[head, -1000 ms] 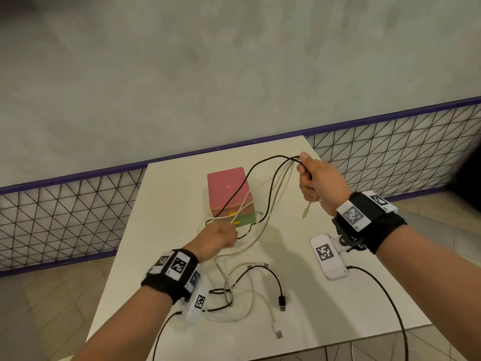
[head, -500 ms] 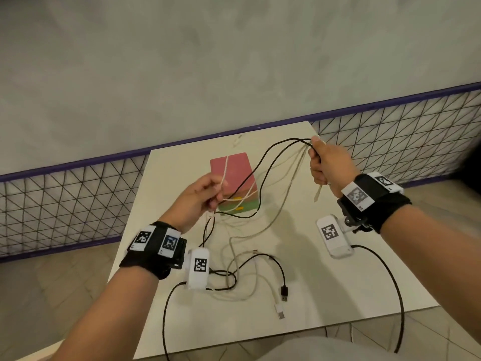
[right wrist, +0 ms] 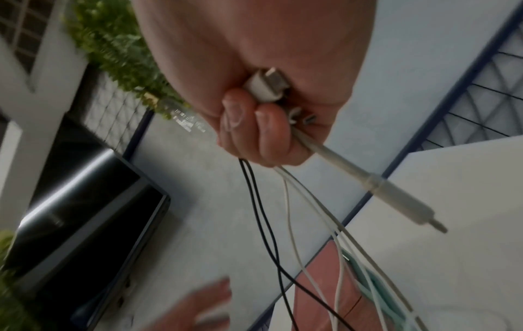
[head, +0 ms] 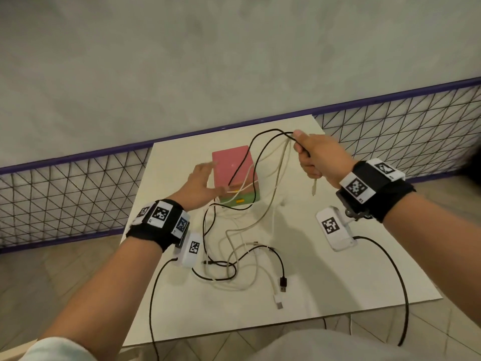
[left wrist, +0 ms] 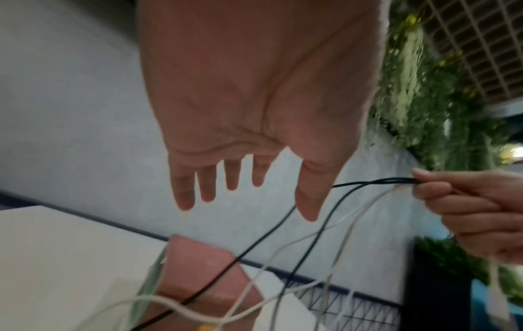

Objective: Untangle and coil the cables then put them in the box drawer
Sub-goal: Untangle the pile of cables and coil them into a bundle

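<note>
My right hand is raised over the far right of the table and grips a bundle of black cable and white cable. In the right wrist view its fingers curl round the strands, and plugs and a white jack end stick out of the fist. My left hand hovers by the left side of the pink box with a green drawer, its fingers straight and spread, holding nothing. The strands hang across the box down to a tangle on the table.
The white table has loose black and white USB plugs near its front edge. A purple-railed mesh fence and a grey wall stand behind. Wrist-camera leads hang off the table's front.
My left hand let go of the white strand it pinched half a second ago and opened beside the box. My right hand keeps the bundle raised in about the same place.
</note>
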{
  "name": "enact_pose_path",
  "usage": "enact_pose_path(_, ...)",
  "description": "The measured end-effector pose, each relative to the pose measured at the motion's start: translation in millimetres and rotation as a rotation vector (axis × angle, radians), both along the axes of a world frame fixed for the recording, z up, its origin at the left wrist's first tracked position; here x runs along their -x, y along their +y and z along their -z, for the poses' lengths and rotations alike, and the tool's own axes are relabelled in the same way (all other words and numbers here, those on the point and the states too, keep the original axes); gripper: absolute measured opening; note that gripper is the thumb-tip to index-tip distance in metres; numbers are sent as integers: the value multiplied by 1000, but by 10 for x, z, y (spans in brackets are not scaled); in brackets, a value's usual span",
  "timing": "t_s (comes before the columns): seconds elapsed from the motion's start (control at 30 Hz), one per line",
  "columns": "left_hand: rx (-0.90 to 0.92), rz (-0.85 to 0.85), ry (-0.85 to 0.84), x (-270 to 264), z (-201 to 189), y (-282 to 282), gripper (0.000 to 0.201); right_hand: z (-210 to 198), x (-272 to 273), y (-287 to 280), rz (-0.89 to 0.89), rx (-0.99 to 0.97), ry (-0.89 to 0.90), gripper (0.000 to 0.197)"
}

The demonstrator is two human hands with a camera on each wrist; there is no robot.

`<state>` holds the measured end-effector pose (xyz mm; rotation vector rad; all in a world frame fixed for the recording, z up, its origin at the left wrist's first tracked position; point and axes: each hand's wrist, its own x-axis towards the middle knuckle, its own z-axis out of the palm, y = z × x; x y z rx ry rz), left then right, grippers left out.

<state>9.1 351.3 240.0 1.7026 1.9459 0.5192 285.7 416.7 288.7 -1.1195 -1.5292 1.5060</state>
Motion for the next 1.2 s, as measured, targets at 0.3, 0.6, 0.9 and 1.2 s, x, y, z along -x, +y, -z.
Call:
enact_pose_path(0.3,-213,23,212,-238,-217,-104,12,-65,99,-182,-54,-37,-38,40)
enact_pose_path(0.6,615,-143,251,32,1345,-830,33,180,-22,-232,25,21,-31,42)
enact_pose_path(0.9,-434,-480,-279,326,371,-563,23,186,-51,-183,110,20,25,40)
enact_pose_path(1.2,-218,-327,13,316,359,-444,32,141,-24,-240,42,-12,-66,41)
